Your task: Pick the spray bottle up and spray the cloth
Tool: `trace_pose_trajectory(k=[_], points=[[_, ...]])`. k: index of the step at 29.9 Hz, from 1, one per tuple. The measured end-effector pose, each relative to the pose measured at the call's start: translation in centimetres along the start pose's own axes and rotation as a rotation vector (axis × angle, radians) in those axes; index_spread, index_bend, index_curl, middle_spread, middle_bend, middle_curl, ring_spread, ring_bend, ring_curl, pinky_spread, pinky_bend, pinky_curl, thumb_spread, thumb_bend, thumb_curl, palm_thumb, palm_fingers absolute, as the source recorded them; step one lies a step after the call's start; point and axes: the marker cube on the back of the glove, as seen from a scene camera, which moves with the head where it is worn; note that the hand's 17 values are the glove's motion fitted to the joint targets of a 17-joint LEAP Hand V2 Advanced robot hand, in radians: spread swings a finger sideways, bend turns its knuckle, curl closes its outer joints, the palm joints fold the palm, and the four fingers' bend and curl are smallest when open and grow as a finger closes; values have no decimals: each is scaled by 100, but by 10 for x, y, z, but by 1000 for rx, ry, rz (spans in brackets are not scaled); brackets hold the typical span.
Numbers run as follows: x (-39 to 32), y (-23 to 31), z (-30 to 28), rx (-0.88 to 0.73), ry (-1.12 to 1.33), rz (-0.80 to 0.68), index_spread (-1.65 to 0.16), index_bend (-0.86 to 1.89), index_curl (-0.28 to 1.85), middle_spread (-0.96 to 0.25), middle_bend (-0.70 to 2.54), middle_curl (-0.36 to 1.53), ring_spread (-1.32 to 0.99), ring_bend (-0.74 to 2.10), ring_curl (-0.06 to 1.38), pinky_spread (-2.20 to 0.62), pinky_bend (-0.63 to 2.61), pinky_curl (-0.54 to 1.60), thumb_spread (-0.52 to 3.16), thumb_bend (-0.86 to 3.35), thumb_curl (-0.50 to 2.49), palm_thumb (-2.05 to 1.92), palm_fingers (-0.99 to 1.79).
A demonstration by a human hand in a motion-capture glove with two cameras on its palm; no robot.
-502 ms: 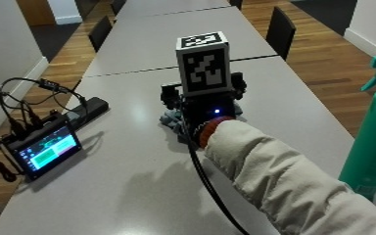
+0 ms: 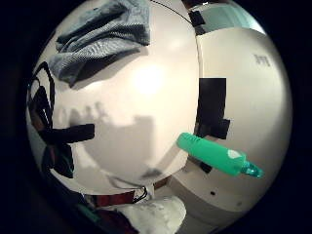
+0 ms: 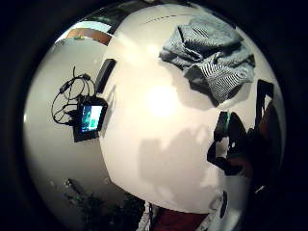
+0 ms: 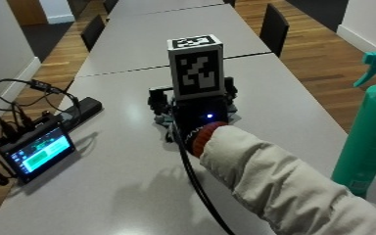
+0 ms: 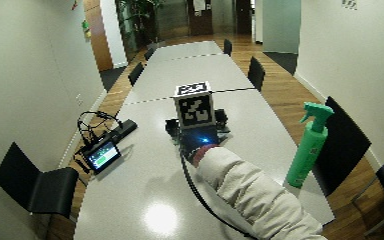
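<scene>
Outside view shows the tall teal plastic spray bottle (image 4: 371, 127) with its trigger head standing upright near the table's right edge, well apart from the gloved right hand (image 4: 194, 120), which hovers over the middle of the pale grey tabletop (image 4: 123, 161) with nothing in it; whether its fingers are straight or curled I cannot tell, since the hand is hidden from the side camera and neither palm view shows them plainly. The crumpled grey knitted cloth (image 3: 209, 50) lies on the table beyond the hand, visible only in the palm views. A cream padded sleeve (image 4: 272, 186) stretches from the near edge to the glove. Off to the left sit a small black monitor with a lit screen (image 4: 36, 152) and a tangle of black cables (image 4: 18, 105). The main risk, as I judge it, comes from the bottle's place and shape: it is tall, narrow and close to the edge, so a sideways reach that clips it with the sleeve or knuckles could tip it over or off the table. A spray aimed wide of the cloth could also wet the monitor.
</scene>
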Motion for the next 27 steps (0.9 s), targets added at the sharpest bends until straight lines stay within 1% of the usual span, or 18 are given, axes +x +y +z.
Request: trace_pose_trajectory(k=[2, 4, 5, 9, 11, 12, 13, 15, 17, 19, 20, 21, 22, 23, 25, 27], points=[[-10, 23, -4, 4, -45, -90, -19, 40, 33, -10, 81, 35, -14, 93, 40, -20, 81, 38, 64, 33, 33, 83, 140], [-19, 58, -11, 44, -102, -233, -20, 29, 32, -10, 76, 35, -14, 96, 42, -21, 88, 40, 70, 25, 33, 75, 130], [-21, 77, -14, 78, -132, -314, -20, 24, 31, -10, 74, 35, -13, 91, 41, -22, 94, 42, 76, 20, 31, 66, 121], [0, 145, -25, 255, -228, -582, -20, 12, 30, -9, 66, 35, -13, 84, 41, -23, 103, 46, 85, 15, 33, 63, 110], [22, 164, -27, 357, -253, -663, -20, 10, 29, -9, 64, 36, -12, 82, 41, -22, 95, 45, 88, 15, 34, 67, 101], [35, 170, -27, 408, -272, -676, -20, 12, 29, -9, 67, 37, -11, 81, 41, -21, 83, 42, 88, 17, 35, 71, 94], [50, 176, -25, 462, -305, -662, -20, 14, 30, -8, 69, 39, -11, 80, 42, -19, 77, 43, 89, 17, 36, 74, 90], [87, 184, -17, 593, -432, -553, -21, 17, 32, -8, 71, 40, -10, 75, 41, -17, 66, 41, 87, 19, 39, 81, 83], [124, 186, -7, 767, -651, -389, -21, 19, 33, -9, 72, 41, -10, 73, 41, -15, 55, 38, 86, 20, 40, 86, 79], [155, 177, -1, 941, -865, -220, -24, 28, 37, -10, 68, 41, -11, 63, 39, -11, 38, 34, 85, 20, 42, 90, 61], [168, 169, 2, 997, -942, -135, -26, 30, 38, -10, 68, 41, -11, 58, 38, -8, 32, 33, 84, 20, 43, 91, 48], [180, 159, 5, 1018, -1004, -61, -27, 29, 39, -10, 67, 42, -12, 55, 39, -7, 29, 33, 83, 19, 43, 91, 40], [190, 147, 9, 1007, -1060, -15, -28, 23, 37, -9, 63, 41, -11, 54, 39, -5, 30, 33, 81, 17, 44, 92, 29], [197, 135, 12, 970, -1115, -2, -28, 18, 37, -7, 61, 40, -11, 53, 39, -4, 31, 33, 80, 16, 44, 92, 22], [205, 111, 20, 850, -1228, -42, -31, 7, 33, -4, 57, 39, -8, 53, 38, 1, 32, 32, 79, 15, 45, 94, 9], [209, 92, 29, 732, -1311, -96, -33, 2, 28, -2, 57, 39, -6, 57, 37, 4, 32, 30, 78, 14, 46, 96, 11]])
